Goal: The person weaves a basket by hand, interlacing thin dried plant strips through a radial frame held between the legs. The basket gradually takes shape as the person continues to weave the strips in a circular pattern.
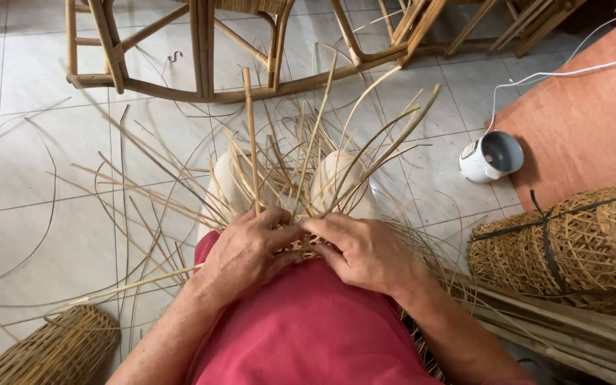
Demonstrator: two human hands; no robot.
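Note:
My left hand and my right hand meet over my lap, both pinching a small woven rattan piece between their fingertips. Many thin rattan strips fan up and outward from that piece, over my pale-trousered knees. A red shirt fills the bottom of the view. Most of the woven piece is hidden under my fingers.
A rattan chair frame stands on the tiled floor ahead. Rolled woven matting lies at right, a woven basket at bottom left. A small white appliance with a white cable sits by an orange mat. Loose strips litter the floor.

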